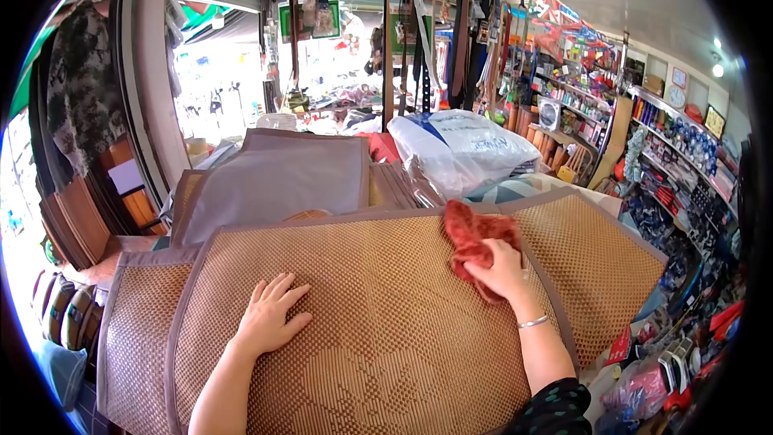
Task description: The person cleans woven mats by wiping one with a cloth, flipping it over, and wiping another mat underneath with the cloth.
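Note:
A tan woven mat (386,274) with a grey-brown cloth border lies across the front, a round pattern woven near its lower middle. My left hand (272,314) rests flat on its left part, fingers spread and holding nothing. Toward the mat's upper right, my right hand (498,270) is closed on a crumpled red cloth (475,234) that touches the mat. A silver bangle circles the right wrist. Similar woven mats stick out from beneath at the left (141,314) and at the right (596,266).
Behind the mat are a grey panel (278,177) and a white plastic-wrapped package (463,149). Belts (463,32) hang overhead. Stocked shelves (684,137) line the right side, above piled goods. Brown sheets (76,221) and dark clothing hang at the left.

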